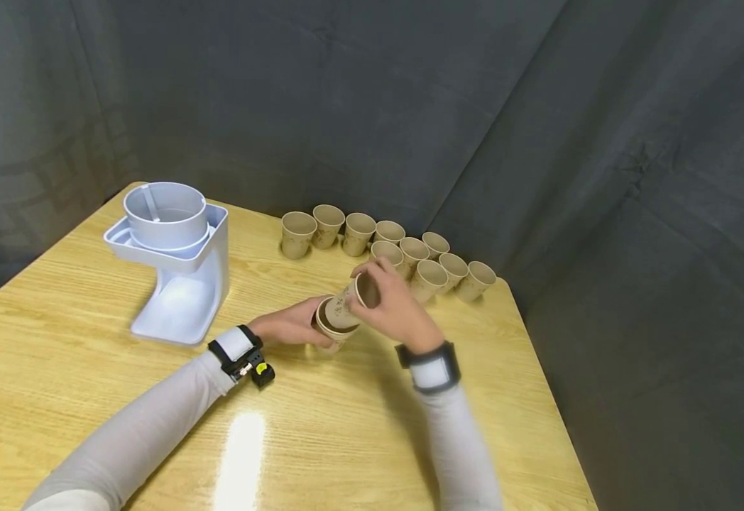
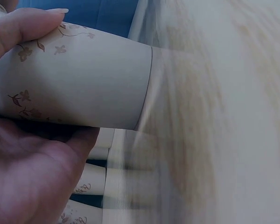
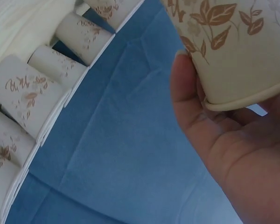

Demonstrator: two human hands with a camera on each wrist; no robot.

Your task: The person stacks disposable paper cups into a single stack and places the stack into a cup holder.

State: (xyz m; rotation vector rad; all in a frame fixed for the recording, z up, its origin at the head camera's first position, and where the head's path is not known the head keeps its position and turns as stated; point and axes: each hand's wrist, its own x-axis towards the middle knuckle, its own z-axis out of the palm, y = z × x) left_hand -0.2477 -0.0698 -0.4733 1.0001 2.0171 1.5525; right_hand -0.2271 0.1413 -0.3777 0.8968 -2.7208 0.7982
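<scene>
Head view: my right hand [image 1: 399, 312] pinches one cup [image 1: 340, 309], long axis slanting down-left, its base at the mouth of the stack [image 1: 336, 343] my left hand [image 1: 292, 325] grips.

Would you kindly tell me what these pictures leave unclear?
Head view: the full count of the cup stack in the left hand, hidden by nesting.
Left wrist view: tabletop grain, smeared by blur.
Right wrist view: the base of the cup in the right hand, cut off by the picture's edge.
</scene>
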